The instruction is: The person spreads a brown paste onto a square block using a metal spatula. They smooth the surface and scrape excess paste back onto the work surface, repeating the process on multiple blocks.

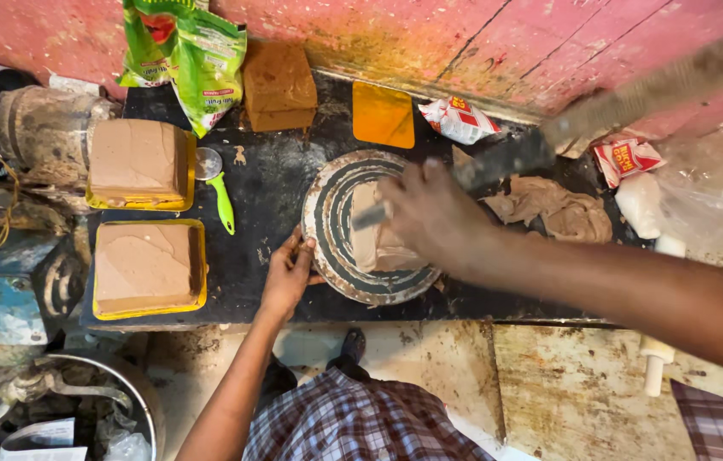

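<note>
The black counter point(267, 183) runs under a worn pink wall point(549, 43), and its right end is covered by a blurred clear plastic sheet point(720, 196), so what lies there is hard to see. A long blurred tool point(635, 98) crosses the upper right and leaves the picture at the corner; its kind cannot be told.

At the lower left a metal pot point(143, 397) is cut off by the edge. It holds paper scraps and plastic, not clear in detail.

On the left of the counter stand two yellow trays. The near tray point(199, 265) is filled with a flat brown slab, and the far tray point(186, 171) carries a taller brown block. Beside them lies a small green-handled strainer point(220, 192).

In the middle is the round turntable point(331, 213) with dark rings. On it stands a pale brown cake point(378, 243), partly hidden by the right hand point(430, 213). This hand is closed around a flat blade point(370, 216) that touches the cake; the handle is hidden inside the fist. The left hand point(289, 273) grips the turntable rim with bent fingers, thumb on top.

Behind are a green packet point(195, 60), a brown block point(278, 85), an orange scraper point(383, 115), and a lump of brown cream point(558, 209) at the right.
</note>
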